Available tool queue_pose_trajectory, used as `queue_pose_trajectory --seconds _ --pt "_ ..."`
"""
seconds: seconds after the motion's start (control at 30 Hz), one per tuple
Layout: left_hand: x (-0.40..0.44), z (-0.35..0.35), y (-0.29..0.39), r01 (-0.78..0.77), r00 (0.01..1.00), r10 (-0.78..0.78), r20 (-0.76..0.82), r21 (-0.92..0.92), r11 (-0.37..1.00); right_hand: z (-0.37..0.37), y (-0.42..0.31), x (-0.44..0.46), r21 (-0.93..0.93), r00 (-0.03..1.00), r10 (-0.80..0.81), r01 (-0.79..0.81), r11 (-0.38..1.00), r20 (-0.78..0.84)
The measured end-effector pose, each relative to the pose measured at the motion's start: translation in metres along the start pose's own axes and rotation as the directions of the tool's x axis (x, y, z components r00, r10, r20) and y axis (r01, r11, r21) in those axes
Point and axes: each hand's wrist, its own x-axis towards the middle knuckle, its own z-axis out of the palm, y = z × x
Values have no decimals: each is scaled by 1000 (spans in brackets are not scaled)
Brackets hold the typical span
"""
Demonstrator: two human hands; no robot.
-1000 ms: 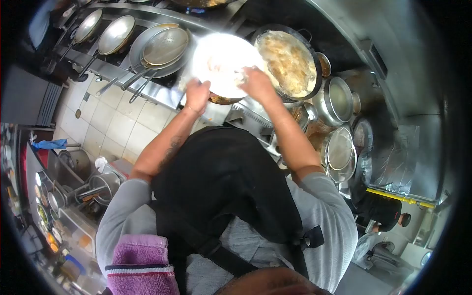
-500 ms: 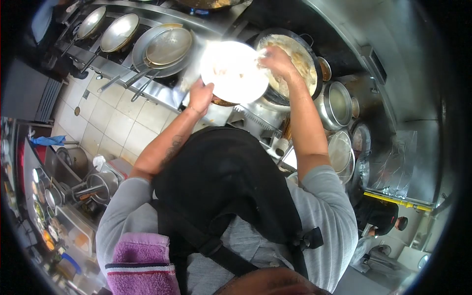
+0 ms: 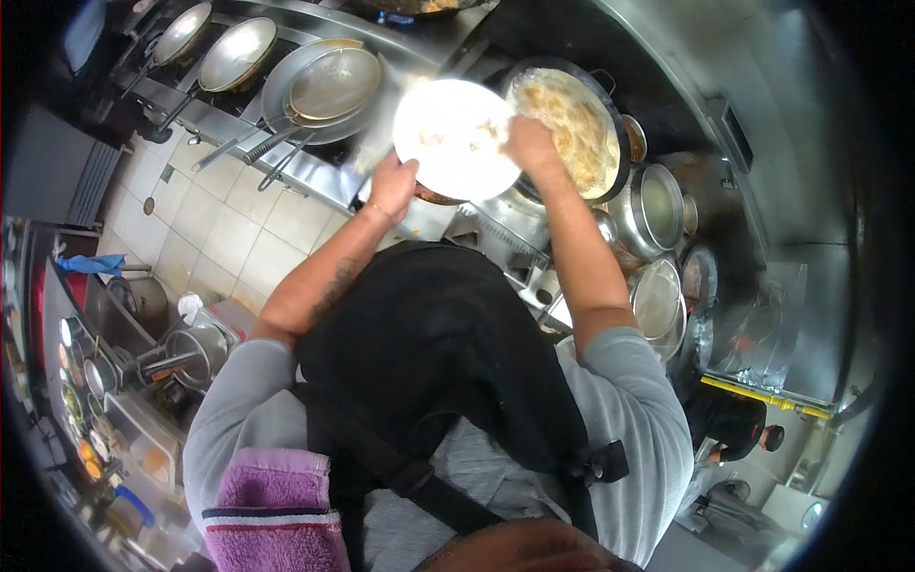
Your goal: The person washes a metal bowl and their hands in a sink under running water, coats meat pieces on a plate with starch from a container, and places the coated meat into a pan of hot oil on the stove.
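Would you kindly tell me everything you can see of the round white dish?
The round white dish is washed out by glare: material, depth and tilt are unclear. Small brownish pieces show on it. The left hand grips its near-left edge; the right hand is at its right edge, contact unclear. It is beside the dark pan.

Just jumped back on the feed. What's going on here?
A person at a stove has their left hand on the near-left edge of a round white dish, which is washed out by glare. Small bits of something show in it. Their right hand is at the dish's right edge, beside a large dark pan full of pale foam and golden patches. Whether the right hand holds anything is unclear.
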Motion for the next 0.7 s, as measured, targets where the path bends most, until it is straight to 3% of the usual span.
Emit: queue_pose_trajectory --seconds 0.03,0.13,0.27,0.33,0.47,0.57,0.63,0.7 --pt "1 0 -2 2 1000 -2 -13 -19 1000 11 -10 -3 -1 1000 4 -4 1000 3" --pt "-1 3 3 -8 1000 8 14 -13 1000 29 -25 -12 308 992 26 14 951 -127" --pt "1 1 2 -2 1000 1 13 39 999 26 -36 -20 369 973 -33 118 922 -228" --pt "3 3 -1 -40 999 40 25 0 999 40 -44 -22 270 936 -75 174 947 -343" --pt "5 3 2 -16 1000 17 16 -23 1000 49 -34 -14 214 955 -130 190 958 -267" --pt "1 0 7 7 1000 -7 6 -25 1000 34 -18 -18 285 981 -30 85 955 -193" --pt "1 -1 10 2 1000 -2 11 -5 1000 2 -16 -28 459 988 59 12 888 -142" --pt "2 -1 9 -3 1000 3 9 -7 1000 -7 -20 -31 490 980 93 4 872 -174"
